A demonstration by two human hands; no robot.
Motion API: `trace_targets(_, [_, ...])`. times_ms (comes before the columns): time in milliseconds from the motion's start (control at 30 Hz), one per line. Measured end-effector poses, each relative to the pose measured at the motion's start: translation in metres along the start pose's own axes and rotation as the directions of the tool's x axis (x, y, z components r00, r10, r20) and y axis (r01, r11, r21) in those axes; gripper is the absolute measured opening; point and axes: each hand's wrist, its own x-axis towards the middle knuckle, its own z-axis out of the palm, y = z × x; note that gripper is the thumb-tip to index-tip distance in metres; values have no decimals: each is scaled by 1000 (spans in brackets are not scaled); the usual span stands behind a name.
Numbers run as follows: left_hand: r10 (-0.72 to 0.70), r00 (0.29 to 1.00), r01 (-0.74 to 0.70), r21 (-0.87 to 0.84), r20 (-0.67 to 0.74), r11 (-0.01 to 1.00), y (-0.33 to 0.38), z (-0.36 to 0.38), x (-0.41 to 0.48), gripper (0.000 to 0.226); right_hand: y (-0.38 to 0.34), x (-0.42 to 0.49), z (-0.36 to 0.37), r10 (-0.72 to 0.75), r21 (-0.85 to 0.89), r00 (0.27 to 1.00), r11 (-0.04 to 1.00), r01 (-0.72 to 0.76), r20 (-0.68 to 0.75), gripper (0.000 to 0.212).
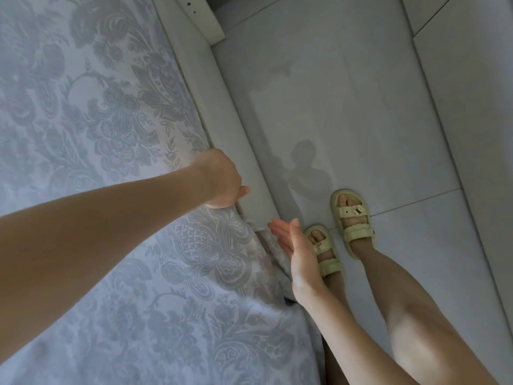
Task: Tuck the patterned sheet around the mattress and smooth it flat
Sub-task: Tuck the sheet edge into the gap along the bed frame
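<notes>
Across the left of the view, from 7 to 12 o'clock: patterned sheet [116,112], pale with a grey floral damask print, spread over the mattress, the latter covered and out of sight. Lies mostly flat on top; bunches at the edge toward 5 o'clock of the left hand and hangs in loose folds down the bed's side. Along the sheet's right edge, running from 12 o'clock down to the centre: white padded bed frame [236,120], touching the sheet. At the centre, just on the 9 o'clock side: left hand [224,182], extended across the sheet on a bare forearm, back upward, set on the sheet's edge at the junction with the frame. Fingers turned down out of sight, thumb tip showing at 3 o'clock of the hand; grasping the cloth or merely pressing it, cannot tell. Just toward 5 o'clock from it: right hand [299,245], released, palm facing 9 o'clock, fingers [279,233] straight, just beside the hanging folds, contact unclear. At 3 o'clock of that hand: two pale yellow sandals [351,220] on bare feet, standing on grey floor tiles [388,107]. At 1 o'clock of the left hand, on the tiles: faint shadow [305,168]. At 12 o'clock, against the top edge: white board [200,15] with small holes.
</notes>
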Motion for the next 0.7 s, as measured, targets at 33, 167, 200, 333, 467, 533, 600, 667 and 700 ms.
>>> trace_targets(33, [-14,1000,14,24,26,1000,2,-1,1,64,0,0,1,18,0,999,1000,-18,32,44])
trace_targets(167, [-52,999,52,-29,10,998,2,0,-1,66,2,-4,4,41,21,994,999,-43,106,47])
trace_targets(200, [-46,999,46,-49,-15,998,1,1,-5,66,3,-8,5,12,24,995,1000,-15,99,50])
trace_targets(333, [37,951,-69,-94,-308,993,5,21,-18,74,13,-22,3,-50,81,996,996,44,74,55])
trace_targets(467, [128,913,-175,-90,-389,980,33,32,-20,70,17,-23,1,-49,138,998,989,45,27,54])
trace_targets(533, [119,943,-144,-60,-311,988,45,34,-14,64,19,-22,0,-70,130,996,990,62,57,67])
trace_targets(600, [97,964,-113,-50,-246,992,50,32,-9,65,21,-23,0,-85,127,989,989,70,118,74])
trace_targets(667, [79,978,-95,-78,-193,992,50,29,-10,60,20,-26,2,-57,108,973,994,33,222,63])
trace_targets(700, [67,981,-88,-108,-183,990,49,30,-11,58,18,-26,5,-22,85,959,996,-2,284,59])
